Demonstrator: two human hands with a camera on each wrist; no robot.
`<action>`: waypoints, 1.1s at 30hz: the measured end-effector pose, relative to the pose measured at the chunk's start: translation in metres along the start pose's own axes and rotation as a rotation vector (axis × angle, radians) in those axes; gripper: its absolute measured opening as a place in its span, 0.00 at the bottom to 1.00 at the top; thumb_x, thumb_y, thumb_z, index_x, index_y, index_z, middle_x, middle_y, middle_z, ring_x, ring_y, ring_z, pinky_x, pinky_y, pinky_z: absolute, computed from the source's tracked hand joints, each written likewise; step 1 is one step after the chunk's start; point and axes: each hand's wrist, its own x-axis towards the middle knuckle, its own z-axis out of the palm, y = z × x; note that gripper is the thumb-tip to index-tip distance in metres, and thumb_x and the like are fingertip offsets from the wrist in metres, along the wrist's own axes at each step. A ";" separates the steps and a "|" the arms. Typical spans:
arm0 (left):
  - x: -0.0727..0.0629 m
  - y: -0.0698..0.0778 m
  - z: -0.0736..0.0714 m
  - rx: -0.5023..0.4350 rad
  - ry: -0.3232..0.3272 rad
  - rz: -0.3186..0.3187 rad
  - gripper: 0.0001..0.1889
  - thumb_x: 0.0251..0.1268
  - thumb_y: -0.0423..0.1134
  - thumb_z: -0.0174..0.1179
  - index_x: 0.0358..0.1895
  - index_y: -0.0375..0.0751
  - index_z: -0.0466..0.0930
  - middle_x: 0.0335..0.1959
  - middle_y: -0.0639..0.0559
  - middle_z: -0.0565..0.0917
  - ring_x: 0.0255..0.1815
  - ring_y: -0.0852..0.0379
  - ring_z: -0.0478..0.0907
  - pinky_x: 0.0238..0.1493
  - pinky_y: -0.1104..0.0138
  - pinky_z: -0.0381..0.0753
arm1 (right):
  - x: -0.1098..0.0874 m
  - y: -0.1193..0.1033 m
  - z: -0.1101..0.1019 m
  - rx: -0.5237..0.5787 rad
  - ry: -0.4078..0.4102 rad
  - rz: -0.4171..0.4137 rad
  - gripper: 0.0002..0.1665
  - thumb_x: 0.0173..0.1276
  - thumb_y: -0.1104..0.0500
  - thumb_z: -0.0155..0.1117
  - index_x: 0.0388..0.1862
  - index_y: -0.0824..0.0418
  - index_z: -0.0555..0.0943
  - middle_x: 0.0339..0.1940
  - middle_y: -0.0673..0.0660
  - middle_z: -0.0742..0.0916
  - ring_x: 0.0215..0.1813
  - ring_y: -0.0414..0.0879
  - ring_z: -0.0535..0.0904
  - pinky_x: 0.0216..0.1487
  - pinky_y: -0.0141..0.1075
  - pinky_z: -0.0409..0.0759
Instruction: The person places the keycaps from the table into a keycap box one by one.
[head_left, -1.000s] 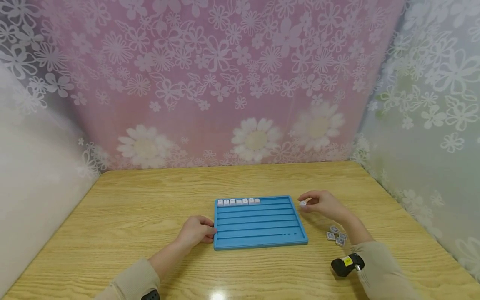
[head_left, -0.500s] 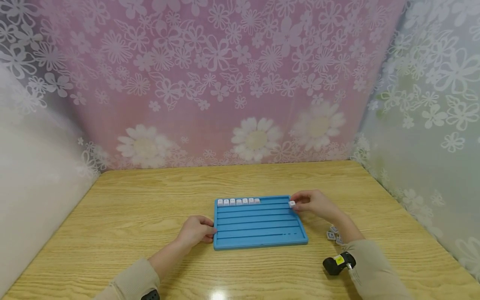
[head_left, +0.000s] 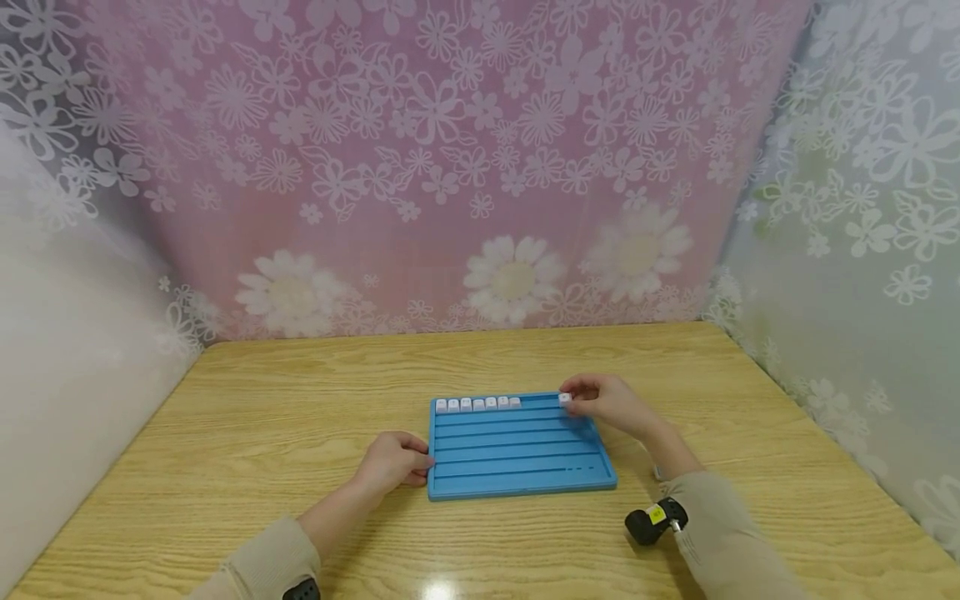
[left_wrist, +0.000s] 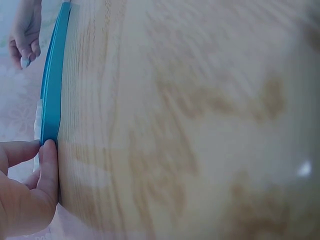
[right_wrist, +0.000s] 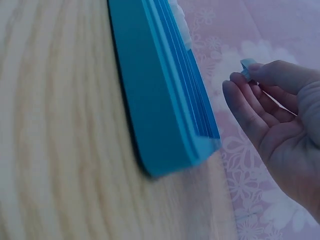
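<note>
A blue ridged tray (head_left: 517, 450) lies on the table, with several white keycaps (head_left: 478, 405) side by side along the left part of its top row. My left hand (head_left: 392, 460) grips the tray's left side, thumb and fingers at the edge; the left wrist view shows the pinch on the blue rim (left_wrist: 51, 112). Between thumb and fingertips my right hand (head_left: 611, 406) pinches a single keycap (head_left: 565, 400), over the right end of that top row. In the right wrist view this keycap (right_wrist: 246, 68) sits at the fingertips, raised above the tray.
Beside the right forearm, a loose keycap (head_left: 657, 473) shows partly; the sleeve hides the others there. A black wrist camera (head_left: 656, 521) sits on the right sleeve. Flowered curtains stand behind the wooden table (head_left: 360, 375) and along its sides.
My right hand has carried the pinched keycap leftward, from beside the tray to over its top row. The right forearm now covers most of the loose keycaps. The left hand has stayed put.
</note>
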 end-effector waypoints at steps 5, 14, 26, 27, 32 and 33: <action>0.001 -0.001 0.000 -0.002 -0.002 0.005 0.12 0.54 0.25 0.60 0.42 0.21 0.75 0.28 0.41 0.79 0.23 0.56 0.78 0.29 0.64 0.84 | 0.009 -0.008 0.008 -0.036 0.024 -0.012 0.19 0.62 0.55 0.65 0.48 0.65 0.80 0.37 0.55 0.82 0.39 0.47 0.76 0.40 0.36 0.78; 0.003 -0.001 0.000 0.000 0.008 -0.002 0.11 0.54 0.25 0.61 0.41 0.22 0.76 0.28 0.42 0.78 0.23 0.56 0.77 0.29 0.64 0.84 | 0.022 -0.018 0.020 -0.046 0.066 0.002 0.17 0.63 0.57 0.64 0.48 0.66 0.79 0.37 0.56 0.82 0.39 0.47 0.76 0.39 0.37 0.78; 0.001 -0.001 -0.001 0.018 0.000 0.000 0.12 0.55 0.26 0.61 0.42 0.22 0.75 0.29 0.42 0.79 0.24 0.56 0.78 0.29 0.64 0.84 | 0.037 -0.016 0.031 -0.141 0.077 -0.103 0.11 0.62 0.61 0.63 0.43 0.65 0.81 0.36 0.55 0.82 0.40 0.49 0.75 0.41 0.41 0.76; 0.001 -0.001 -0.001 0.017 0.002 -0.002 0.12 0.55 0.26 0.61 0.42 0.22 0.75 0.29 0.42 0.79 0.23 0.56 0.78 0.29 0.64 0.84 | 0.038 -0.015 0.032 -0.147 0.075 -0.104 0.11 0.62 0.62 0.63 0.43 0.65 0.81 0.36 0.55 0.82 0.39 0.48 0.75 0.40 0.41 0.76; 0.000 0.000 0.000 0.017 0.007 -0.010 0.12 0.55 0.25 0.61 0.42 0.22 0.75 0.28 0.42 0.79 0.23 0.56 0.77 0.29 0.64 0.84 | 0.041 -0.012 0.036 -0.202 0.080 -0.075 0.10 0.61 0.64 0.64 0.41 0.66 0.81 0.34 0.55 0.82 0.37 0.47 0.75 0.39 0.39 0.77; 0.000 0.000 0.000 0.017 0.008 -0.010 0.12 0.55 0.25 0.61 0.42 0.22 0.75 0.28 0.42 0.79 0.23 0.56 0.77 0.29 0.64 0.84 | 0.042 -0.012 0.037 -0.210 0.081 -0.067 0.10 0.60 0.64 0.64 0.41 0.66 0.81 0.34 0.55 0.82 0.37 0.47 0.75 0.39 0.39 0.78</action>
